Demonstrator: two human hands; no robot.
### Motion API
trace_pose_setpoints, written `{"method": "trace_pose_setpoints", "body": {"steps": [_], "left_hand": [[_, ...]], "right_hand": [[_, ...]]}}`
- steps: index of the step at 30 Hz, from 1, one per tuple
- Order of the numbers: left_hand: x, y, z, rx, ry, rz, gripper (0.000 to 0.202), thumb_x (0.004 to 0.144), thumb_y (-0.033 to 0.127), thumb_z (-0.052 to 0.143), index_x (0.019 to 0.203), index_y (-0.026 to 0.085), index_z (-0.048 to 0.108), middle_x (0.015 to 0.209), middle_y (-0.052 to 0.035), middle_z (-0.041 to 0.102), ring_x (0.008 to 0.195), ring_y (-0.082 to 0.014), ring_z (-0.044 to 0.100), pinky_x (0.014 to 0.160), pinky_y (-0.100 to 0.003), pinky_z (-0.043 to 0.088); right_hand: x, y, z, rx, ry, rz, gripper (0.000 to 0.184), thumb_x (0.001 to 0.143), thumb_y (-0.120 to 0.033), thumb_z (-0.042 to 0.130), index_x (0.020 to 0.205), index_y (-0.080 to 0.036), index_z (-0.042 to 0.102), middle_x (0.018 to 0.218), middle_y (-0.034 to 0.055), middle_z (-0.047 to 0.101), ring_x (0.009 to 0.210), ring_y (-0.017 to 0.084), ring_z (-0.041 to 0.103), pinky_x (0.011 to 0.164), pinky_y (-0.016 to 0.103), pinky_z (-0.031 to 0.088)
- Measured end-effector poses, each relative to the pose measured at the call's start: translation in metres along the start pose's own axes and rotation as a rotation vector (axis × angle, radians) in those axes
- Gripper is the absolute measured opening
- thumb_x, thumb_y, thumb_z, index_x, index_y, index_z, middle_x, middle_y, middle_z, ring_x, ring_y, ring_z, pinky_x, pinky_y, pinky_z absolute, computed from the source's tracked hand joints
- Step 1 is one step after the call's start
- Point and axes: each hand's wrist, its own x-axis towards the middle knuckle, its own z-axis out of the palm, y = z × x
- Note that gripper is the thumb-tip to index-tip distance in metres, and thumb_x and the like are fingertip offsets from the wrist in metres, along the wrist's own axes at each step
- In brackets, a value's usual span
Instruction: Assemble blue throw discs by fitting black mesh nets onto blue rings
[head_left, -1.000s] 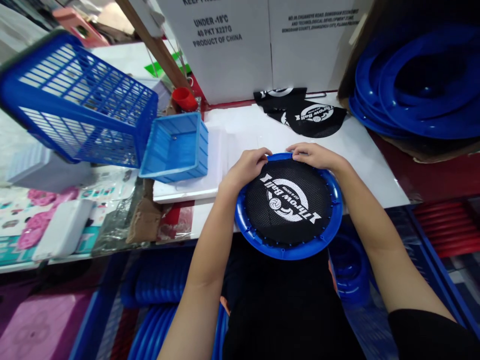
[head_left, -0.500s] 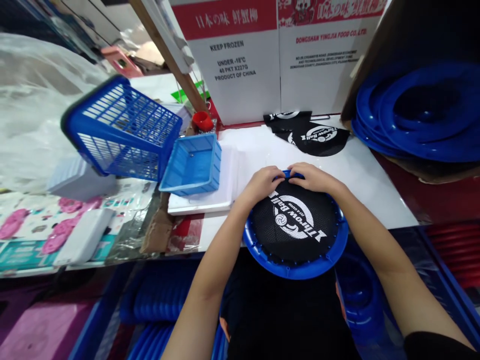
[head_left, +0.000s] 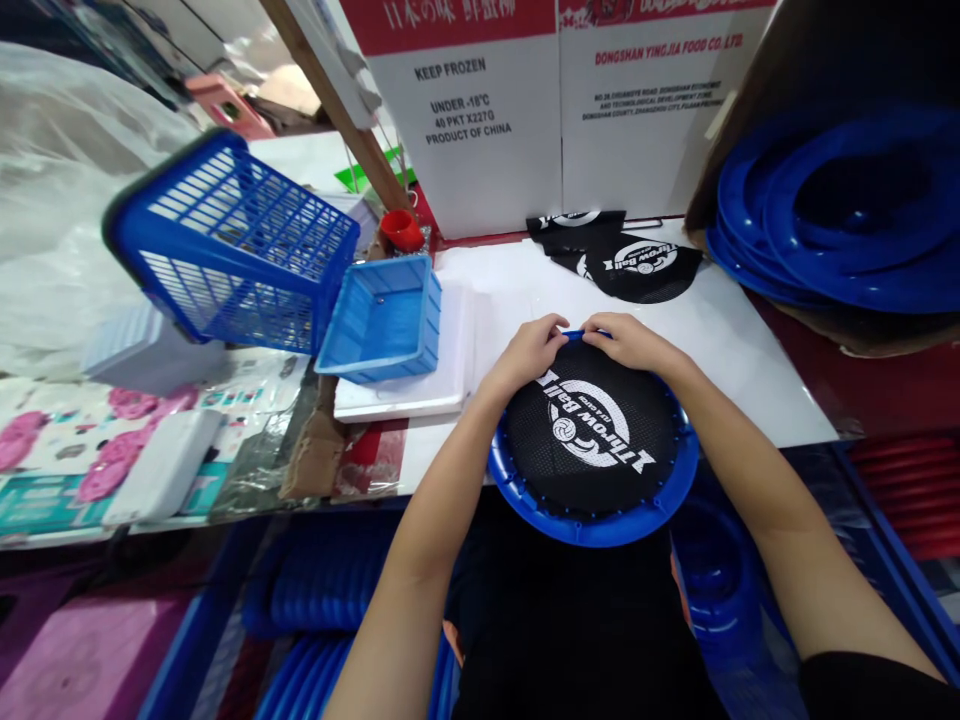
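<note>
Head view: we have the left hand and the right hand side by side, fingers and thumbs pinching the far rim of a blue ring; exactly what lies under the fingertips we cannot see. The ring sits partly over the white table, its near side jutting past the front edge above our lap.

From here, we think the edge of the net could spring loose between the hands if one pinch slackens, since the cloth looks stretched. Pulling too hard might tear its border or pop it off elsewhere. With the near side overhanging, a push downward there could tip the ring.

As for looks, the ring is glossy blue with small posts around it. The net is black, round and mostly flat, carrying white "Throw Ball" lettering that runs slantwise.
</note>
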Motion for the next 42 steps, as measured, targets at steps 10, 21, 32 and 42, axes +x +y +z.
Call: {"method": "trace_pose_setpoints", "body": {"steps": [10, 21, 32, 42], "left_hand": [[0.004, -0.008, 0.003, 0.032, 0.032, 0.030, 0.027, 0.095, 0.013, 0.067, 0.118, 0.023, 0.076, 0.094, -0.0050, 0.081, 0.090, -0.0241, 0.073, 0.093, -0.039, 0.056], [0.002, -0.008, 0.001, 0.233, -0.083, 0.166, 0.040, 0.101, 0.011, 0.051, 0.119, 0.027, 0.083, 0.103, -0.0078, 0.071, 0.096, -0.0233, 0.067, 0.092, -0.037, 0.054], [-0.002, 0.004, 0.000, 0.426, -0.157, 0.155, 0.048, 0.098, 0.002, 0.050, 0.127, 0.026, 0.079, 0.116, -0.0122, 0.065, 0.088, -0.0249, 0.064, 0.087, -0.041, 0.050], [0.000, 0.002, 0.001, 0.437, -0.159, 0.205, 0.042, 0.096, 0.001, 0.051, 0.122, 0.022, 0.076, 0.114, -0.0125, 0.066, 0.096, -0.0264, 0.063, 0.088, -0.039, 0.049]], "right_hand": [[0.011, 0.009, 0.004, 0.049, 0.019, 0.062, 0.020, 0.094, -0.035, 0.060, 0.088, -0.020, 0.072, 0.095, 0.0073, 0.074, 0.090, 0.024, 0.064, 0.090, 0.039, 0.050], [0.014, 0.011, 0.002, 0.039, -0.025, 0.099, 0.020, 0.096, -0.034, 0.061, 0.088, -0.019, 0.072, 0.094, 0.0072, 0.073, 0.090, 0.023, 0.064, 0.087, 0.038, 0.049], [0.015, 0.004, 0.007, -0.196, -0.024, 0.121, 0.020, 0.100, -0.032, 0.059, 0.092, -0.023, 0.075, 0.101, 0.0107, 0.074, 0.095, 0.029, 0.064, 0.086, 0.041, 0.049], [0.032, 0.016, -0.013, 0.014, -0.240, 0.098, 0.017, 0.095, -0.033, 0.065, 0.092, -0.020, 0.075, 0.094, 0.0062, 0.073, 0.089, 0.023, 0.064, 0.085, 0.035, 0.049]]}}
